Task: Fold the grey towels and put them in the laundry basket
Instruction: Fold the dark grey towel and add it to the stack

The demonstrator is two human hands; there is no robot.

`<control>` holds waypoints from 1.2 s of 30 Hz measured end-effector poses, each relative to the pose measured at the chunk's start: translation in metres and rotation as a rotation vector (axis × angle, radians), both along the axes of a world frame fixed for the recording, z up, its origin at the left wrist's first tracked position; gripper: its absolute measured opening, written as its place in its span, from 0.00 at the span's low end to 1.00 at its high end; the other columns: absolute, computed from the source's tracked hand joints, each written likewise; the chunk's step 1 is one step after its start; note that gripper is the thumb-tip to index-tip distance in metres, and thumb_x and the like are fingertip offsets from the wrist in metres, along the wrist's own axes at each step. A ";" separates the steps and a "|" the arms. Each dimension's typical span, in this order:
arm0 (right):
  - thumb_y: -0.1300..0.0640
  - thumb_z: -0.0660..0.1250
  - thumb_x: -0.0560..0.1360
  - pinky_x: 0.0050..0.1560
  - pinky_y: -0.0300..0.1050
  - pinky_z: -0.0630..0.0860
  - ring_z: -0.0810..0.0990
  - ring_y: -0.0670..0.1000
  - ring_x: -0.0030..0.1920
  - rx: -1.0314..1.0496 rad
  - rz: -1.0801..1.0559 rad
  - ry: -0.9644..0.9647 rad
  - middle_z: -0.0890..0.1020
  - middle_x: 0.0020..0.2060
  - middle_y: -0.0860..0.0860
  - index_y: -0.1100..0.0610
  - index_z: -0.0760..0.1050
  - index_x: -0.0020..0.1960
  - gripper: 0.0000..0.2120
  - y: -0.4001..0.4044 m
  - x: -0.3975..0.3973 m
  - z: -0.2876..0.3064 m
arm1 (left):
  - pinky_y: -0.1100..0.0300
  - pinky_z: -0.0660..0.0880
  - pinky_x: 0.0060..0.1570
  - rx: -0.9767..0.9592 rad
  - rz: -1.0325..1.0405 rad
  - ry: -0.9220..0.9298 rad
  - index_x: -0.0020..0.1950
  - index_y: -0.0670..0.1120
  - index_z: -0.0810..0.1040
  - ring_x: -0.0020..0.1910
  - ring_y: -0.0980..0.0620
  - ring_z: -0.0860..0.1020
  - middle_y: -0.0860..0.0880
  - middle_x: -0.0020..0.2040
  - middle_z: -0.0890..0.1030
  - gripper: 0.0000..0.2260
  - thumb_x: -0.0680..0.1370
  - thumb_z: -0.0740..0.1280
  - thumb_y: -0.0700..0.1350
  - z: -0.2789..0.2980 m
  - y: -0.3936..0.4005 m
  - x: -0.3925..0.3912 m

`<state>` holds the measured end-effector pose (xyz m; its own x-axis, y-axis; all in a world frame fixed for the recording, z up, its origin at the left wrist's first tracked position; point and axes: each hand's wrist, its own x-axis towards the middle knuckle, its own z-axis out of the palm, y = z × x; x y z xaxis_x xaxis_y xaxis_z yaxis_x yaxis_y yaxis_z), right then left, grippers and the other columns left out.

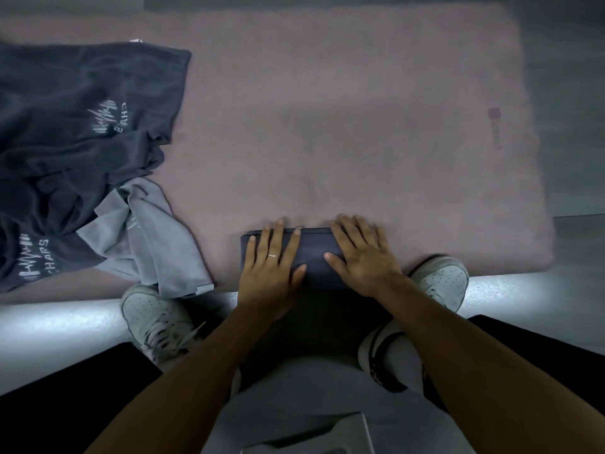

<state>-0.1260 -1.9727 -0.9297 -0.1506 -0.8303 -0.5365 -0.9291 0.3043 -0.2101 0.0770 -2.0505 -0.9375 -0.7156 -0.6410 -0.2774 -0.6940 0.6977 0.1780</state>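
My left hand [268, 273] and right hand [363, 257] lie flat, fingers straight, pressing the soft, light, folded dark grey towel [314, 253] at 6 o'clock; I'd lift it by its 2 short ends.

dim, cool light; glare on the floor strip [65, 317]; wide-angle bending at edges; slightly soft.

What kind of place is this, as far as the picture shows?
Probably an indoor room, perhaps a home or a recording space. A person sits on a smooth grey floor, folding a dark towel on a pinkish mat, with unfolded towels piled beside it.
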 end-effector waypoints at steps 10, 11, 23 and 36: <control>0.45 0.57 0.80 0.74 0.55 0.52 0.60 0.59 0.72 0.047 0.201 0.081 0.60 0.73 0.57 0.56 0.56 0.76 0.29 -0.040 0.001 0.023 | 0.39 0.48 0.73 0.134 0.046 -0.098 0.78 0.48 0.59 0.76 0.43 0.56 0.47 0.76 0.62 0.30 0.78 0.49 0.58 0.019 -0.043 0.010; 0.46 0.59 0.79 0.73 0.54 0.56 0.63 0.59 0.70 0.060 0.203 0.051 0.62 0.72 0.57 0.56 0.58 0.75 0.29 -0.045 -0.001 0.024 | 0.42 0.46 0.74 0.160 -0.015 -0.110 0.78 0.49 0.56 0.77 0.44 0.55 0.47 0.77 0.60 0.29 0.79 0.52 0.58 0.021 -0.052 0.008; 0.54 0.65 0.75 0.66 0.54 0.63 0.65 0.60 0.66 0.242 0.116 -0.075 0.65 0.66 0.59 0.60 0.62 0.70 0.26 -0.061 0.002 0.035 | 0.50 0.63 0.65 0.419 -0.039 -0.323 0.71 0.49 0.63 0.70 0.43 0.64 0.44 0.70 0.65 0.32 0.70 0.72 0.54 0.037 -0.084 -0.033; 0.55 0.67 0.72 0.66 0.50 0.62 0.71 0.59 0.63 0.020 0.144 -0.008 0.71 0.64 0.57 0.57 0.61 0.71 0.30 -0.026 0.016 0.050 | 0.54 0.65 0.62 0.372 -0.010 -0.311 0.67 0.50 0.71 0.63 0.44 0.70 0.45 0.63 0.73 0.28 0.69 0.72 0.53 0.060 -0.062 -0.020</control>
